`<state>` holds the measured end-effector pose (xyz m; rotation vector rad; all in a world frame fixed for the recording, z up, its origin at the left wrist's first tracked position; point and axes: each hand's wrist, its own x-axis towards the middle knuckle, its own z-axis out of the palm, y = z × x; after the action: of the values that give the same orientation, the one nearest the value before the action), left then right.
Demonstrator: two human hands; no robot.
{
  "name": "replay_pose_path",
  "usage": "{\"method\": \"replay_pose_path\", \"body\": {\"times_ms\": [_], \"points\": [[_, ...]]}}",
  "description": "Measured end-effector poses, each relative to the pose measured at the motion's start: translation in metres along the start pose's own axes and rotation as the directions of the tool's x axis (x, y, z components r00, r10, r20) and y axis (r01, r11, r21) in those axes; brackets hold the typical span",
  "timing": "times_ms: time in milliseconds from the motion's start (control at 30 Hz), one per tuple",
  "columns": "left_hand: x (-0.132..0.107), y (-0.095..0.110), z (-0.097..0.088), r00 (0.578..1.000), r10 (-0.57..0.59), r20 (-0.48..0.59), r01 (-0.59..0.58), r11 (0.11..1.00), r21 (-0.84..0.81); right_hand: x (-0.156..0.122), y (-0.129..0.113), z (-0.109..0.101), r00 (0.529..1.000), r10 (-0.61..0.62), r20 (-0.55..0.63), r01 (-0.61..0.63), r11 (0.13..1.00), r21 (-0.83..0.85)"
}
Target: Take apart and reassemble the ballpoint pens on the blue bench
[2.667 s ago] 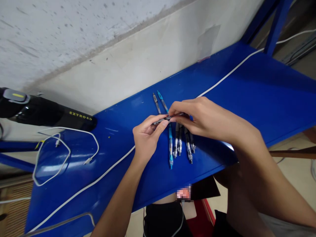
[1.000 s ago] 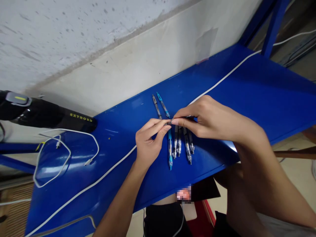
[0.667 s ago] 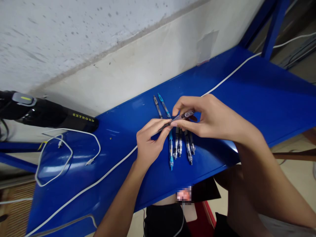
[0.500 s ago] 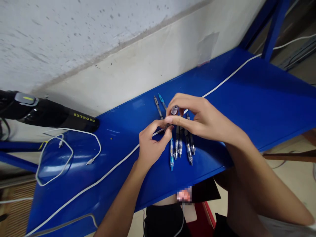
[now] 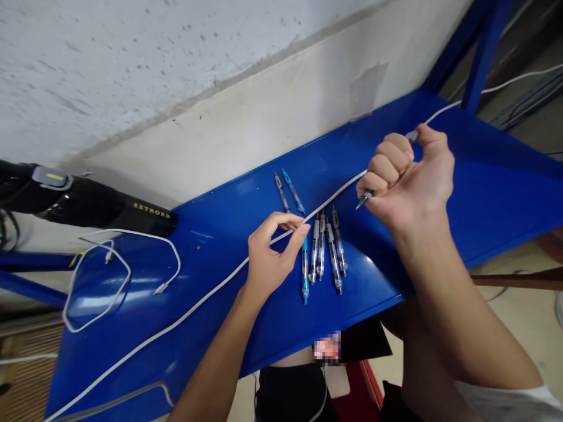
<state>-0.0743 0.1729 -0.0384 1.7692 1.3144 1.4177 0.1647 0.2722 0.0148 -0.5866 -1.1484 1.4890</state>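
My right hand [image 5: 407, 176] is closed in a fist round a dark pen [image 5: 363, 201], lifted above the blue shelf [image 5: 461, 170]. The pen's tip pokes out below the fist and its top shows by the thumb. My left hand [image 5: 272, 252] hovers over the shelf with fingers loosely curled and apart, nothing visible in them, its index fingertip at the white cable [image 5: 197, 302]. Just right of it lie several pens [image 5: 323, 249] side by side, one of them light blue [image 5: 304, 272]. Two more pens [image 5: 287, 189] lie behind them.
A black device marked EXTRORD [image 5: 88, 202] lies at the left end against the wall. A looped thin white cable [image 5: 116, 269] rests in front of it. The long white cable runs diagonally across the whole shelf. Blue frame posts [image 5: 479, 53] rise at the back right.
My right hand has pulled the pen away from my left hand, moved up and right, and closed into a fist round it. My left hand has let go and stayed put.
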Motion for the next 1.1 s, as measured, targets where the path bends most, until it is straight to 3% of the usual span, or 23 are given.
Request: {"method": "replay_pose_path", "body": {"times_ms": [100, 167, 433, 600, 933, 1100], "points": [[0.0, 0.0, 0.0, 1.0, -0.005, -0.001, 0.005, 1.0, 0.017, -0.002, 0.011, -0.009, 0.996, 0.052, -0.07, -0.026, 0.943, 0.332], [-0.001, -0.001, 0.0, 1.0, -0.006, -0.002, 0.006, 1.0, 0.021, -0.002, 0.014, -0.01, 0.994, 0.082, -0.069, -0.047, 0.912, 0.406], [0.0, 0.0, 0.0, 1.0, -0.002, 0.004, 0.002, 1.0, 0.015, 0.0, 0.009, -0.01, 0.996, 0.089, -0.018, -0.076, 0.931, 0.357], [-0.001, 0.0, -0.001, 1.0, -0.002, 0.011, 0.002, 1.0, 0.022, 0.0, 0.015, -0.012, 0.995, 0.103, 0.002, -0.093, 0.891, 0.445], [0.0, 0.001, 0.001, 1.0, -0.013, 0.004, 0.013, 0.999, 0.046, 0.004, 0.025, -0.017, 0.99, 0.136, -0.031, -0.098, 0.838, 0.537], [0.0, -0.001, 0.0, 1.0, -0.003, -0.017, 0.005, 0.995, 0.1, 0.005, 0.019, -0.008, 0.995, 0.088, -0.048, -0.052, 0.862, 0.504]]}}
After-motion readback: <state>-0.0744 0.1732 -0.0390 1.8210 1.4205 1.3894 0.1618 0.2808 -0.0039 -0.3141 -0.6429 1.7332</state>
